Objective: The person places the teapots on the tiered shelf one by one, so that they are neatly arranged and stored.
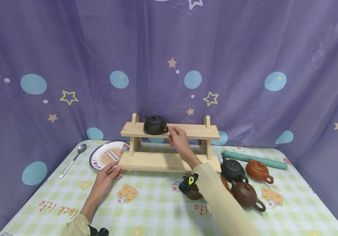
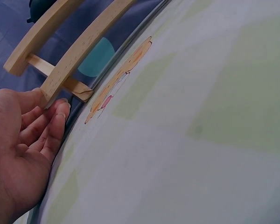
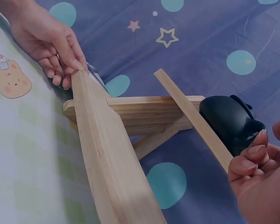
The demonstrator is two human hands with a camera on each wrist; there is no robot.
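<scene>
1. Right hand [image 1: 180,142]: fingertips together, pinching the handle of the black teapot [image 1: 154,126]; other fingers curled in.
2. Black teapot: upright on the top board [image 1: 192,131], left of its middle, near front edge. Spout points left, handle right.
3. Room on top: board runs well past the right hand to the right post [image 1: 206,122]; left post [image 1: 135,119] is just beside the spout.
4. Left hand [image 1: 105,178]: nearly closed, thumb and fingers gripping the left end of the lower board [image 1: 154,162].
5. Left side: plate [image 1: 96,158] just beside the lower board's left end, partly behind it; spoon [image 1: 73,162] farther left, near table edge.
6. Right side is tight: second black teapot [image 1: 233,171] just beside the lower board's right end; orange-brown teapot [image 1: 257,170], dark brown teapot [image 1: 245,195] close by; green roll [image 1: 254,159] behind.
7. Right sleeve [image 1: 216,190] partly hides more pots; can't tell their full outlines.
</scene>
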